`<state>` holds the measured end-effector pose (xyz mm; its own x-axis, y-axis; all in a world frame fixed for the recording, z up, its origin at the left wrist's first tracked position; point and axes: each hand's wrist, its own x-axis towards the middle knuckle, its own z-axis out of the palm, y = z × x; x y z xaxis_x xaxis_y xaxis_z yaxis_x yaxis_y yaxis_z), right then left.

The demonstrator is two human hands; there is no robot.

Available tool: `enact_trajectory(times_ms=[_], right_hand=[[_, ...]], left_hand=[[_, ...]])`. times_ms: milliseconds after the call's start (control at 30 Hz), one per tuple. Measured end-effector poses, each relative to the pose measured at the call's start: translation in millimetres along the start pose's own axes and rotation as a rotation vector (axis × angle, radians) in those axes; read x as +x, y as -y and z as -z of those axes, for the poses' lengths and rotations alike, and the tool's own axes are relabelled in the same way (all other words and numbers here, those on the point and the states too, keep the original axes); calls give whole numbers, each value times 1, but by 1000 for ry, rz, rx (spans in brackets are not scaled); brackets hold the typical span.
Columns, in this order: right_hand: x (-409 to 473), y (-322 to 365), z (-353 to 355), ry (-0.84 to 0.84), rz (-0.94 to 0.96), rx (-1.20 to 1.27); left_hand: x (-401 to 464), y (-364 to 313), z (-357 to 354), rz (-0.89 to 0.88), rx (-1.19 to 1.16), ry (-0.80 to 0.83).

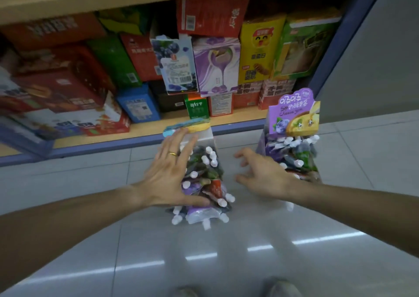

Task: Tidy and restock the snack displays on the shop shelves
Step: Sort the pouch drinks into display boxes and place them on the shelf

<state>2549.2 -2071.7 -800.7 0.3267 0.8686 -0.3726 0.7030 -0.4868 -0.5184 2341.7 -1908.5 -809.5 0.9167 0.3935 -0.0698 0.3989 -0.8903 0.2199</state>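
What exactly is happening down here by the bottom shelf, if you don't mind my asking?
A person is crouched over two clear plastic display boxes of white-capped snack pouches standing on the grey tiled floor in front of the boxed snacks on the wooden bottom shelf. The left hand rests flat on the nearer display box. The right hand, fingers spread and holding nothing, hovers between it and the purple-topped display box.
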Motion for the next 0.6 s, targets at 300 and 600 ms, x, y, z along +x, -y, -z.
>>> enact_trajectory(times_ms=[300,600], right_hand=[[63,3,-66,188,-255,481],[71,-14,-85,130,-378,869]], left_hand=[[-50,109,-74,373,-298,179],[-10,80,-104,71,-386,192]])
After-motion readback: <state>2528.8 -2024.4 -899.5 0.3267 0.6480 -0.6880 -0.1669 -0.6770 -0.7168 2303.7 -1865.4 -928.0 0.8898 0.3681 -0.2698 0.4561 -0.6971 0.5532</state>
